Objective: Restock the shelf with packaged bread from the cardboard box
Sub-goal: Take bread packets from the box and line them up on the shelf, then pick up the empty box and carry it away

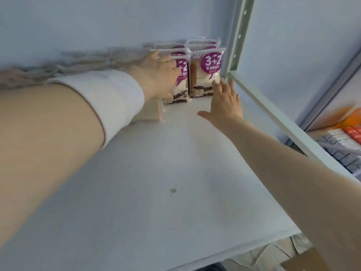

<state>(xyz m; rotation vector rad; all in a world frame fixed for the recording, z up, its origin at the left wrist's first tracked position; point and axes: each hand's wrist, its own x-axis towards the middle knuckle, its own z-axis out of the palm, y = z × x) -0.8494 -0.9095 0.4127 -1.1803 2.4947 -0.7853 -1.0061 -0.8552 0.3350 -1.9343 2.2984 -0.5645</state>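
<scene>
As packs are aligned at 12 o'clock, right hand is spread, left hand unclear; more packs are needed next.

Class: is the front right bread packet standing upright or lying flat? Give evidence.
Upright. The front right bread packet stands on its bottom edge on the shelf, purple label facing forward, sealed top uppermost.

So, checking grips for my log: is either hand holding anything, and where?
Left hand grips the left pack at its upper left edge. Right hand is open, fingertips by the right pack's lower corner, holding nothing.
</scene>
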